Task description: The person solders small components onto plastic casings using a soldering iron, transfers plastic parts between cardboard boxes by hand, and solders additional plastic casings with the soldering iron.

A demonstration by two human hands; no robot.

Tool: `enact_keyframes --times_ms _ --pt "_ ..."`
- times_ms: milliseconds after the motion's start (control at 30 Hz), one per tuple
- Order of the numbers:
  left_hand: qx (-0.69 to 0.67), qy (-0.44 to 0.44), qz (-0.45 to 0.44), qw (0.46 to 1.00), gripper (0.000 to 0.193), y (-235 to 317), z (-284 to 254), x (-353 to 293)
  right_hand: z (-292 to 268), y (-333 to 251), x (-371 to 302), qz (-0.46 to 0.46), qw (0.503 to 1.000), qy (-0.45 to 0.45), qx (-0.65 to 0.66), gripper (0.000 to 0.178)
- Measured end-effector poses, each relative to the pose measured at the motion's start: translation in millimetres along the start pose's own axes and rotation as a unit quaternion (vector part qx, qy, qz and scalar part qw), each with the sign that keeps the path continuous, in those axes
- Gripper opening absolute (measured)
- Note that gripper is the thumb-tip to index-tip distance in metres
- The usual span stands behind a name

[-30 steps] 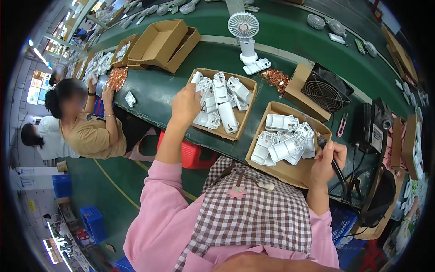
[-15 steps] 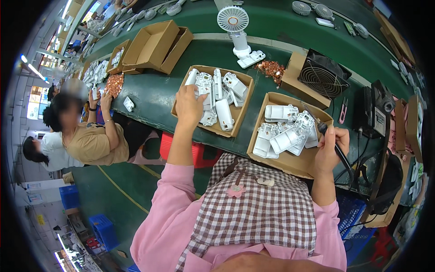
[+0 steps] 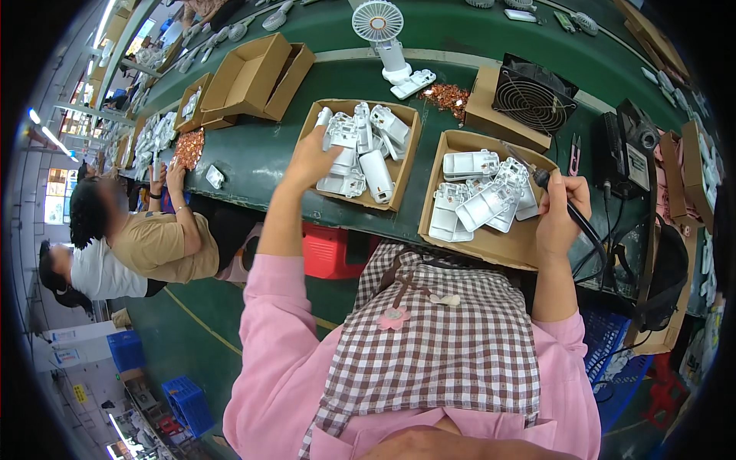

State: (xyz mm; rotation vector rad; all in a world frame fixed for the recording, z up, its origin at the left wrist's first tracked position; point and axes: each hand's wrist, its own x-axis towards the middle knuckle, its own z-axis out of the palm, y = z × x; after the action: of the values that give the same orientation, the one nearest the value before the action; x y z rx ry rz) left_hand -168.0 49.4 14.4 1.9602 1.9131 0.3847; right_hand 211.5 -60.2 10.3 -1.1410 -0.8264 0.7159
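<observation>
My left hand (image 3: 307, 162) reaches over the left side of a cardboard tray (image 3: 405, 175) of white plastic casings (image 3: 376, 175). Its thumb and fingers are around a white plastic casing (image 3: 323, 117), whose end sticks out beyond the fingertips; the rest is hidden. My right hand (image 3: 560, 207) grips the black handle of a soldering iron (image 3: 543, 179), its metal tip pointing up and left. That tip is above a second cardboard tray (image 3: 491, 247), where several more white casings (image 3: 487, 205) lie piled, with small metal contacts on them.
A white handheld fan (image 3: 378, 23) stands beyond the trays, near a heap of coppery parts (image 3: 445, 100). A black fan unit (image 3: 537, 96), pink-handled snips (image 3: 574, 157) and a black boxy device (image 3: 625, 153) with cables are at right. A co-worker (image 3: 157, 241) sits at left.
The view has shifted slightly, so the bench appears higher. My left hand has moved a little left against its tray. My right hand still holds the soldering iron over the other tray.
</observation>
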Motion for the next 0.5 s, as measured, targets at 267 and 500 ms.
enact_keyframes --times_ms 267,500 --pt "0.092 -0.28 0.12 0.948 0.042 -13.9 -53.2 -0.2 -2.3 0.6 2.2 -0.013 1.0 -0.007 0.016 0.017" --pt "0.155 -0.326 0.078 0.929 0.045 -8.8 -42.2 -7.2 -6.5 1.7 1.8 0.009 0.999 -0.009 0.03 0.017"
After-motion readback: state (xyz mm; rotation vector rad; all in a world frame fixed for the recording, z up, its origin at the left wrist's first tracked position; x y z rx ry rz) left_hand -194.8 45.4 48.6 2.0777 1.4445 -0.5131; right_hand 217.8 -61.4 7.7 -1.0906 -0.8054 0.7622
